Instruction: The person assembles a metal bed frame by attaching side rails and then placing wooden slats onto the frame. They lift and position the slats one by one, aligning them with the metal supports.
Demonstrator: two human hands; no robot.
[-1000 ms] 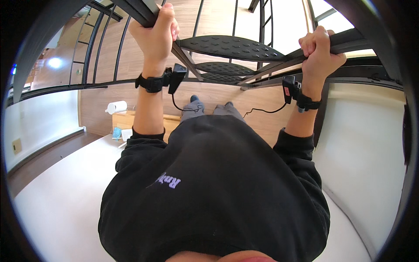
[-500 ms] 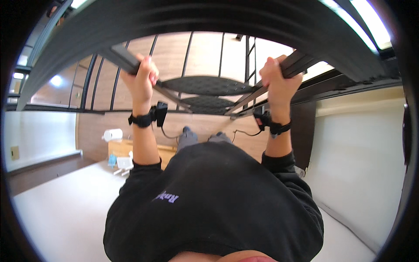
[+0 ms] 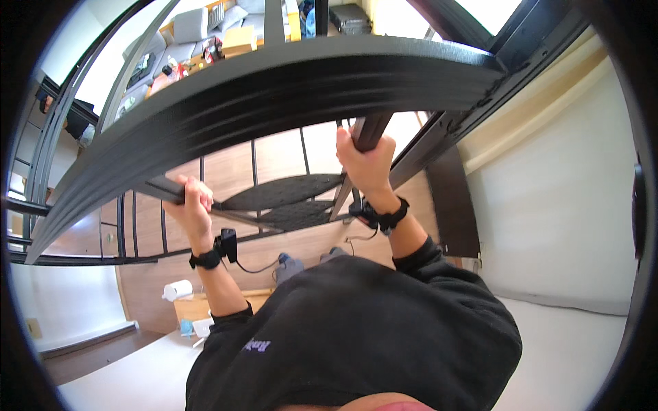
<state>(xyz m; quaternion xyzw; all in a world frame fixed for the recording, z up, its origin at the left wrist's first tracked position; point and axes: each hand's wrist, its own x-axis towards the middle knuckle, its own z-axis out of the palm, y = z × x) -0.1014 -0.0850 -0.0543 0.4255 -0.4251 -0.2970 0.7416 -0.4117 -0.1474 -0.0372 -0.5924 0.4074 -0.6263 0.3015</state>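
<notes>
My left hand [image 3: 190,207] is closed round the left rail [image 3: 156,188] of a dark metal ladder. My right hand [image 3: 368,162] grips the right rail [image 3: 372,130] at about the same height. Between and below my hands are dark oval ladder steps [image 3: 282,192], with a textured surface. A broad black ridged beam [image 3: 301,89] crosses above both hands, close to the view. Black straps with small cabled devices are on both wrists.
A black frame post [image 3: 418,147] stands right of the ladder, with a pale curtain [image 3: 528,109] beyond. Thin black railings run past the wooden floor [image 3: 226,161]. A grey sofa [image 3: 190,25] and a dark suitcase [image 3: 349,19] are far off. A white cylinder [image 3: 178,290] stands lower left.
The view has tilted up and turned, so the sofa and suitcase now show beyond the beam. Hands and ladder sit lower and further left in the picture; both hands still grip the rails.
</notes>
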